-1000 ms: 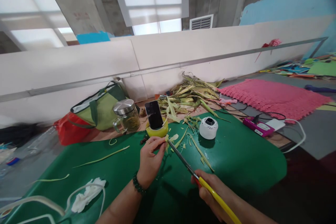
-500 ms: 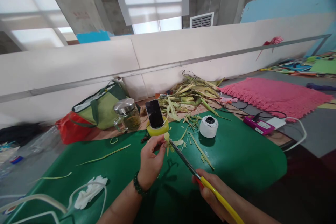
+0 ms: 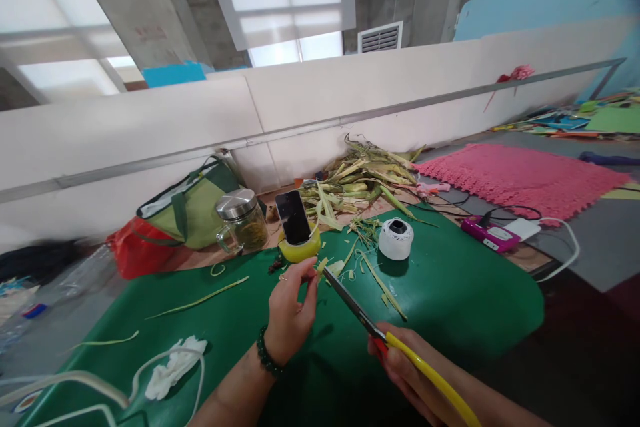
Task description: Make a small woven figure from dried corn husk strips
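My left hand (image 3: pixel 291 307), with a beaded bracelet at the wrist, pinches a small piece of pale yellow-green husk (image 3: pixel 323 267) between thumb and fingers. In my right hand (image 3: pixel 405 357) is a pair of scissors (image 3: pixel 357 310) with yellow and red handles. Their blade tips meet the husk piece beside my left fingertips. Cut scraps and thin strips (image 3: pixel 385 287) lie on the green mat (image 3: pixel 450 307) just past the blades. Behind my left hand, a phone (image 3: pixel 293 217) leans upright in a yellow holder (image 3: pixel 300 250).
A heap of dried husks (image 3: pixel 365 173) lies against the wall. A white roll (image 3: pixel 395 239) stands on the mat. Further left are a lidded glass jar (image 3: pixel 243 220), a green bag (image 3: pixel 195 203) and a crumpled tissue (image 3: pixel 175 368). A purple device (image 3: pixel 490 235) with cables sits right, near a pink cloth (image 3: pixel 520 177).
The husk piece has turned and sits lower between my left fingers. The scissors' tips have shifted slightly with it, and the whole view has moved a little.
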`<state>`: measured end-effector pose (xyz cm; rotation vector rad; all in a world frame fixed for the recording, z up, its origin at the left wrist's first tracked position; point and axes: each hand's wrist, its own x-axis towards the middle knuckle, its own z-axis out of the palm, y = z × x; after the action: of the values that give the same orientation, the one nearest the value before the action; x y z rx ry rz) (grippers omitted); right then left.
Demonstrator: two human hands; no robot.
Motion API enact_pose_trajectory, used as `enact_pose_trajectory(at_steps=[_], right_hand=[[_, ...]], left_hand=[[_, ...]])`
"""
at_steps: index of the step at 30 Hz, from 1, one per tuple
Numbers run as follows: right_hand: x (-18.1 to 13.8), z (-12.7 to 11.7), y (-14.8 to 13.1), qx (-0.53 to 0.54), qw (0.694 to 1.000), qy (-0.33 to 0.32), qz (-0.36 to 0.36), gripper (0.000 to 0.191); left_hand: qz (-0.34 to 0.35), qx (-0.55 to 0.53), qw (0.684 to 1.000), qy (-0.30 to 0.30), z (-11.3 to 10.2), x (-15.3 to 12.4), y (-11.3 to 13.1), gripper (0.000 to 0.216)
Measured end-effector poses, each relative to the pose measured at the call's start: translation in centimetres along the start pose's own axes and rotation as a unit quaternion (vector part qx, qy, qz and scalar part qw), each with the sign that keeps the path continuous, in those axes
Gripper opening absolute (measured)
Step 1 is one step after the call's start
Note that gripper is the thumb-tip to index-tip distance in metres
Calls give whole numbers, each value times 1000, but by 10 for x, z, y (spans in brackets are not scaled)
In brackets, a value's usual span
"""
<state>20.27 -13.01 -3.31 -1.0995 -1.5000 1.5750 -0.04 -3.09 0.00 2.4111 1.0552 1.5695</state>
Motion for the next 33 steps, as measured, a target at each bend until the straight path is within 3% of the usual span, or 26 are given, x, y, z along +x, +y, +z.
enact_pose_trajectory(at_steps=[4, 8, 12, 16, 18, 19, 21, 23, 25, 27, 30, 33], right_hand=[[2, -5, -10, -64, 998, 10, 3, 61], [4, -1, 0, -46, 998, 35, 34, 60], [-1, 1, 11, 50, 998, -1, 31, 61], [-6, -12, 7, 87, 994, -59, -10, 67], [-3, -21, -1, 38, 999, 0, -25, 62], [-1, -26, -6, -2, 998, 61, -34, 56], [8, -35, -18, -87, 977, 180, -72, 43], [18, -39, -28, -148, 953, 234, -124, 36], [31, -37, -36, -186, 941, 235, -160, 35], [46, -31, -40, -203, 943, 195, -180, 37], [66, -17, -41, -151, 958, 136, -201, 35], [79, -7, -36, -98, 960, 150, -217, 29]], left_hand=[[50, 28, 998, -19, -2, 0, 3, 25], [27, -3, 999, -20, 1, 0, 3, 27], [-115, -124, 986, -2, 3, 3, 0, 26], [-284, -288, 915, -14, 3, 11, -6, 33], [-334, -352, 874, -40, 2, 15, -7, 41], [-351, -374, 856, -58, 1, 16, -6, 44], [-369, -403, 831, -102, 0, 18, -4, 49], [-372, -422, 813, -149, 1, 18, 0, 53], [-366, -438, 800, -185, 2, 16, 3, 56], [-362, -450, 791, -202, 4, 14, 3, 57], [-364, -458, 784, -208, 7, 11, 1, 55], [-370, -443, 791, -202, 8, 10, -2, 53]])
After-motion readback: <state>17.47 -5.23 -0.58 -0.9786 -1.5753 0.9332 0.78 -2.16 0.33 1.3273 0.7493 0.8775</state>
